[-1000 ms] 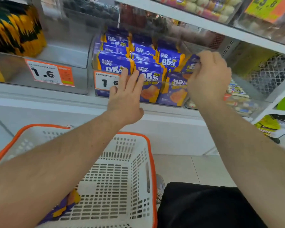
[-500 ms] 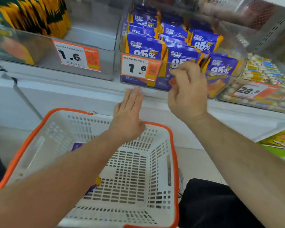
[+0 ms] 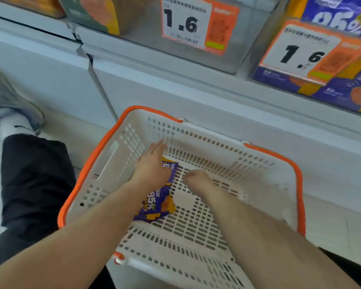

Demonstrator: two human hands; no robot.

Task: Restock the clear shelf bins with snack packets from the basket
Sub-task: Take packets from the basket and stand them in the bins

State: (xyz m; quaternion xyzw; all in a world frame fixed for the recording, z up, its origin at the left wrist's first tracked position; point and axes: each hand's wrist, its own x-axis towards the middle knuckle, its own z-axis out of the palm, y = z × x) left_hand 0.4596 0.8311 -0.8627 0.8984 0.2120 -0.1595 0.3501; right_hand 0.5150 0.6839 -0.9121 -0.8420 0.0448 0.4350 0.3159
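Both hands reach into the basket (image 3: 298, 184). The left hand (image 3: 152, 167), fingers straight and together, rests flat on the far end of the last snack packets (image 3: 156, 203). These lie flat at the basket's left, long axis near-to-far. The right hand (image 3: 198, 179) hovers just right; its fingers are hidden.

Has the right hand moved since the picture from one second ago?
Yes. The right hand has come down from the purple-packet bin on the shelf into the basket, beside the purple packets there.
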